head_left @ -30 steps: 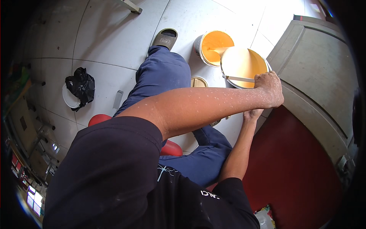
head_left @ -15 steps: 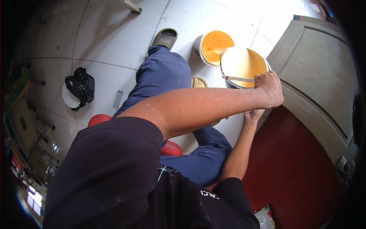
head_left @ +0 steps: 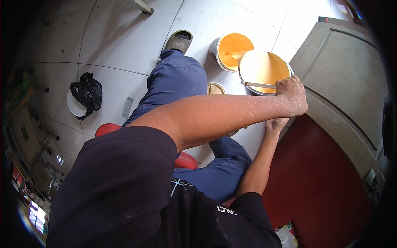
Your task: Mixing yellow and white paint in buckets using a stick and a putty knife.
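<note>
A tilted bucket of yellow-orange paint leans toward a second bucket standing on the floor. Between them a stream of paint runs from the tilted rim into the standing bucket. My left hand, its arm stretched across my body and speckled with pale spots, is closed at the near right side of the tilted bucket, where the flat handle meets my fist. Below that wrist is my right hand, close to the tilted bucket's near side; its fingers are mostly hidden, so its grip does not show.
A round beige lid or container lies beside my left knee. Grey panelled wood and a dark red surface stand at the right. Black plastic bag and white round container are on the left floor. I sit on a red seat.
Paint keeps flowing between the buckets. The tilted bucket and both hands have barely shifted.
</note>
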Tool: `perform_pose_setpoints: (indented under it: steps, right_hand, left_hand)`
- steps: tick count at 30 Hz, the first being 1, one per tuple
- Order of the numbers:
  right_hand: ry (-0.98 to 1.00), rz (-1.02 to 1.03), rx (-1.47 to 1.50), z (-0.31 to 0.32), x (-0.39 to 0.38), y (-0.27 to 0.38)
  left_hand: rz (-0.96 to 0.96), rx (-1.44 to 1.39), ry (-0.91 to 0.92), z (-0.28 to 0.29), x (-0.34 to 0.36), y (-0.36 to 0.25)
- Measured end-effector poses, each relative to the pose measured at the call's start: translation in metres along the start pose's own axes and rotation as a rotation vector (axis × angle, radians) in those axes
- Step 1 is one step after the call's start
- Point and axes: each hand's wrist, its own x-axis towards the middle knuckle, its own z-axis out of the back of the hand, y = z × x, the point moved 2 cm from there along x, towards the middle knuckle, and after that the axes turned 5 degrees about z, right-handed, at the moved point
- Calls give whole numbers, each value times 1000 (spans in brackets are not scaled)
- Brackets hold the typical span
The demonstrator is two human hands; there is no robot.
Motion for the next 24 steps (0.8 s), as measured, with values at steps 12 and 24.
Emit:
perform_pose_setpoints:
  steps: [12,24]
  right_hand:
    - [-45,-8,33,5,3,3]
    - [4,-10,-90,16,11,-1]
  left_hand:
    - [8,-5,21,1,1,0]
    - [10,-10,21,-1,3,-1]
